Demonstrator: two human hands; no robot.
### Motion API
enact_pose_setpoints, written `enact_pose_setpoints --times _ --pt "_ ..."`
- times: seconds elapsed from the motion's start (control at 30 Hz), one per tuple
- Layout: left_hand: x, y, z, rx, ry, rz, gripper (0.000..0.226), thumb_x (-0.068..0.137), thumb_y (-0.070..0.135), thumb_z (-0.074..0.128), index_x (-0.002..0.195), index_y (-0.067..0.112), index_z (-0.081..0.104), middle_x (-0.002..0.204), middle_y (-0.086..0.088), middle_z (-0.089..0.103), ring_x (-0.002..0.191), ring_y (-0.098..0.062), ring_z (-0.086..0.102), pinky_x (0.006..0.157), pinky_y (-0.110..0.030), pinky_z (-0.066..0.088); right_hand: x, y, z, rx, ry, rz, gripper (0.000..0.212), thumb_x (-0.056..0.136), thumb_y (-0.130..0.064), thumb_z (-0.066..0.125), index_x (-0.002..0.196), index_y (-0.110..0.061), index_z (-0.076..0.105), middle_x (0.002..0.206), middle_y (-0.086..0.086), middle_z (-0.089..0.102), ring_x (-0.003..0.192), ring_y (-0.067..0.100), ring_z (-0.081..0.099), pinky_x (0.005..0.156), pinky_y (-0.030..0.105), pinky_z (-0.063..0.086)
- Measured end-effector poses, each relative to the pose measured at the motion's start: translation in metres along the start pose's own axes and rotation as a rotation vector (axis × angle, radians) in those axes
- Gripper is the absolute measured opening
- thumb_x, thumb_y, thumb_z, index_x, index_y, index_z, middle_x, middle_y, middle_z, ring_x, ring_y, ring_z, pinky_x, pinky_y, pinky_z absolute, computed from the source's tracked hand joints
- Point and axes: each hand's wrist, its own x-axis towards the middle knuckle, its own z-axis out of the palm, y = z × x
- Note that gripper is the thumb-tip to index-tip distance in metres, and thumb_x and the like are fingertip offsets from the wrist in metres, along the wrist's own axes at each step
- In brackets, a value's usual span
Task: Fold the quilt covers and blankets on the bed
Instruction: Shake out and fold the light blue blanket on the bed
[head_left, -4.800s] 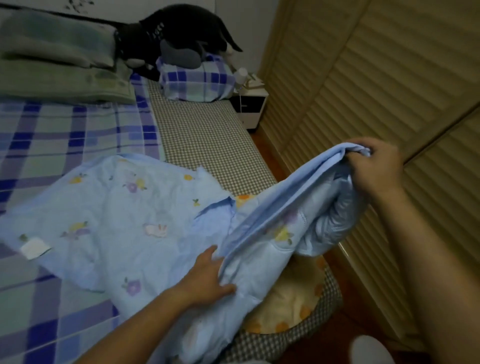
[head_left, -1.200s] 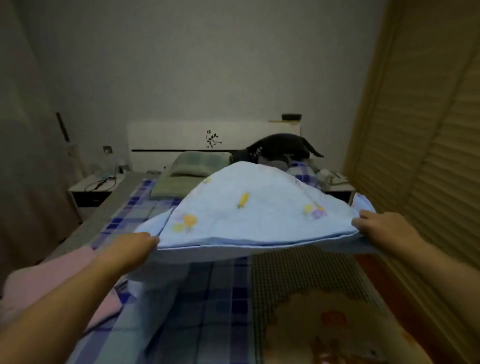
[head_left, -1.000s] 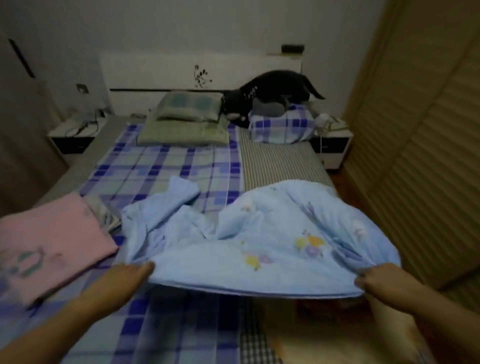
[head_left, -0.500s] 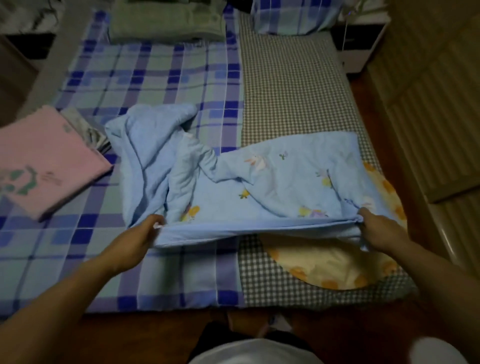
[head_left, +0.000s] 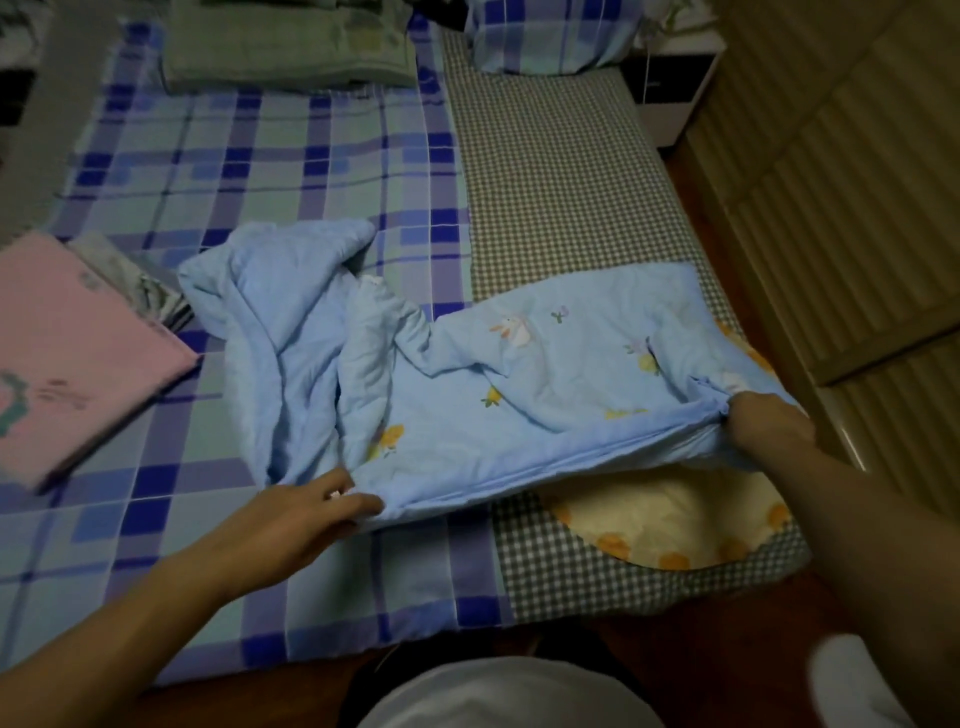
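Observation:
A light blue quilt (head_left: 519, 374) with small flower and rabbit prints lies across the foot of the bed (head_left: 311, 156). Its left part is bunched and twisted; its right part lies flatter. My left hand (head_left: 306, 512) rests at the quilt's near left corner, fingers extended onto the edge. My right hand (head_left: 763, 421) is closed on the near right corner, at the bed's right side. A folded pink blanket (head_left: 67, 353) sits on the left of the bed.
A yellow round cushion (head_left: 670, 519) with orange prints lies under the quilt's right edge. Green folded bedding (head_left: 285, 47) and a plaid pillow (head_left: 550, 31) are at the head. A slatted wardrobe (head_left: 841, 182) runs along the right. A bedside cabinet (head_left: 670, 88) stands beyond.
The quilt was shaken up in the air, then dropped onto the bed. In the last half second my left hand loosened its grip and slid along the near edge.

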Motion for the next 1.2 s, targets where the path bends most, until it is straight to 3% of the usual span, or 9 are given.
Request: enact_pose_setpoints --times 0.2,0.33,0.43,0.7,0.8,0.97,1.03,1.1,1.2 --pt "-0.003 0.015 0.022 0.08 -0.027 -0.026 0.021 0.096 0.043 0.043 0.115 0.042 0.053 0.096 0.012 0.051 0.065 -0.016 0.06 0.05 -0.029 0.044 -0.004 0.008 -0.011 -0.061 0.09 -0.129 0.034 0.097 -0.025 0.042 0.127 -0.025 0.057 0.118 0.013 0.065 0.108 0.032 0.062 0.089 0.039 0.05" --pt "-0.013 0.039 0.027 0.138 -0.005 -0.016 0.013 0.099 0.041 0.049 0.1 0.032 0.058 0.088 0.007 0.054 0.072 -0.016 0.053 0.062 -0.031 0.043 -0.008 0.024 -0.02 -0.052 0.263 -0.29 0.028 0.076 -0.013 0.071 0.102 -0.017 0.063 0.096 0.013 0.065 0.088 0.038 0.065 0.069 0.041 0.053" --pt "-0.031 0.055 0.033 0.108 -0.002 0.0 0.007 0.096 0.032 0.055 0.09 0.03 0.057 0.086 0.007 0.053 0.075 -0.017 0.051 0.068 -0.031 0.042 -0.01 0.039 -0.015 -0.264 0.124 -0.378 0.04 0.065 -0.028 0.082 0.101 -0.022 0.065 0.092 0.008 0.068 0.084 0.033 0.067 0.066 0.039 0.055" --pt "-0.035 0.089 0.046 0.053 0.052 -0.131 0.012 0.093 0.026 0.054 0.093 0.022 0.065 0.1 0.004 0.056 0.083 -0.014 0.054 0.073 -0.02 0.041 0.054 0.022 0.006 -0.13 -0.196 -0.144 0.072 0.083 -0.068 0.034 0.133 -0.023 0.059 0.124 0.021 0.061 0.106 0.039 0.061 0.076 0.039 0.047" --pt "-0.032 0.105 0.037 0.039 0.106 -0.155 0.018 0.088 0.025 0.054 0.097 0.021 0.068 0.103 0.005 0.061 0.086 -0.011 0.057 0.081 -0.013 0.037 0.051 0.017 -0.006 -0.108 -0.163 -0.109 0.082 0.085 -0.077 0.038 0.123 -0.008 0.061 0.126 0.022 0.061 0.109 0.038 0.062 0.081 0.039 0.047" --pt "-0.034 0.122 0.029 0.206 0.183 -0.035 0.022 0.087 0.024 0.056 0.093 0.015 0.075 0.106 -0.005 0.07 0.099 -0.022 0.065 0.094 -0.037 0.052 0.024 0.01 -0.016 -0.084 0.127 -0.033 0.029 0.096 -0.033 0.053 0.107 -0.009 0.065 0.109 0.019 0.066 0.099 0.038 0.065 0.076 0.04 0.051" --pt "-0.031 0.114 0.039 0.336 0.063 -0.308 0.02 0.08 0.02 0.06 0.093 0.019 0.074 0.1 -0.006 0.072 0.099 -0.026 0.066 0.094 -0.047 0.051 0.01 -0.002 -0.015 -0.139 0.206 -0.146 0.023 0.096 -0.022 0.052 0.111 -0.011 0.065 0.11 0.018 0.066 0.101 0.038 0.065 0.076 0.04 0.052" --pt "-0.015 0.104 0.046 0.269 -0.28 -0.754 0.019 0.081 0.019 0.061 0.097 0.025 0.069 0.095 -0.003 0.072 0.098 -0.025 0.066 0.096 -0.047 0.048 -0.002 -0.026 -0.012 -0.232 0.034 -0.382 0.024 0.092 -0.022 0.06 0.114 -0.015 0.066 0.117 0.013 0.065 0.106 0.035 0.064 0.078 0.039 0.052" --pt "0.019 0.083 0.026 0.25 -0.332 -0.749 0.022 0.093 0.03 0.049 0.11 0.027 0.064 0.112 -0.001 0.067 0.106 -0.022 0.06 0.096 -0.037 0.045 -0.011 -0.042 0.003 -0.339 -0.389 -0.443 0.039 0.092 -0.036 0.064 0.123 -0.012 0.067 0.125 0.011 0.065 0.116 0.028 0.061 0.095 0.034 0.048"
